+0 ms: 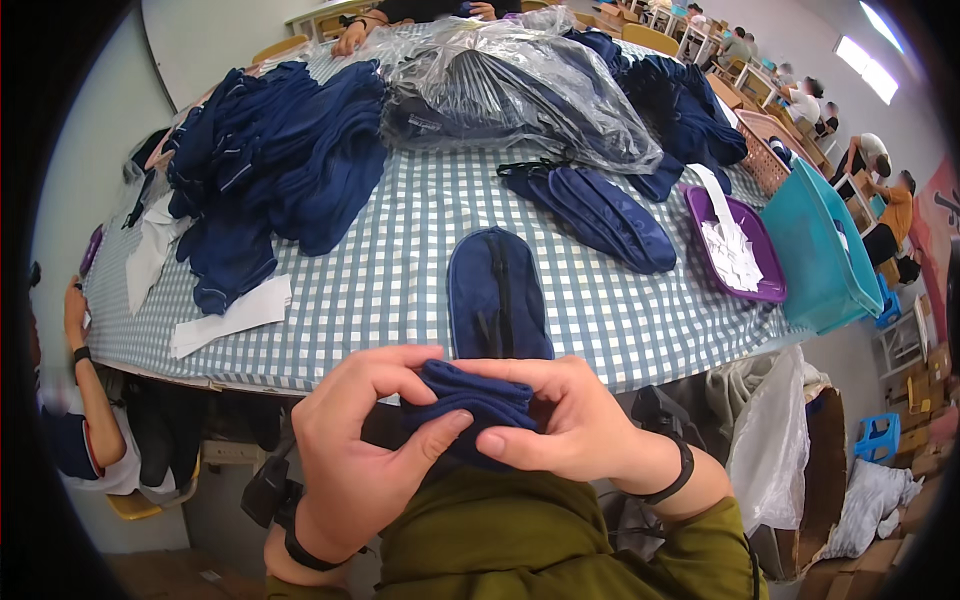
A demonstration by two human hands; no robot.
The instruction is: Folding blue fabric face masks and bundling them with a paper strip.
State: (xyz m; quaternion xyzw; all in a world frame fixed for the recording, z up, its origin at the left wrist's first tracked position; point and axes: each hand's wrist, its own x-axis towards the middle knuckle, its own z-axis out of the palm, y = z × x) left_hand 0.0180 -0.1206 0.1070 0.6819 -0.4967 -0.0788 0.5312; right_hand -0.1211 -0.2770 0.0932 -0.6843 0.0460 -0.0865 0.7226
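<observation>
A folded navy cloth [478, 392] is held in front of my body, just off the near table edge. My left hand [350, 435] pinches its left side between thumb and fingers. On the other side, my right hand [580, 420] grips it with the thumb below and the fingers along the top fold. Directly beyond lies a navy pouch [472, 290], rounded at its far end, with a black zipper down its length; its near end is hidden behind my hands.
A checked cloth covers the table [380, 270]. Navy garments [290, 150] are heaped at left near white paper strips [235, 315]. Clear plastic [520, 90] lies at the back. Navy pouches [600, 210], a purple tray [765, 285] of papers and a teal bin [815, 245] stand right. People sit nearby.
</observation>
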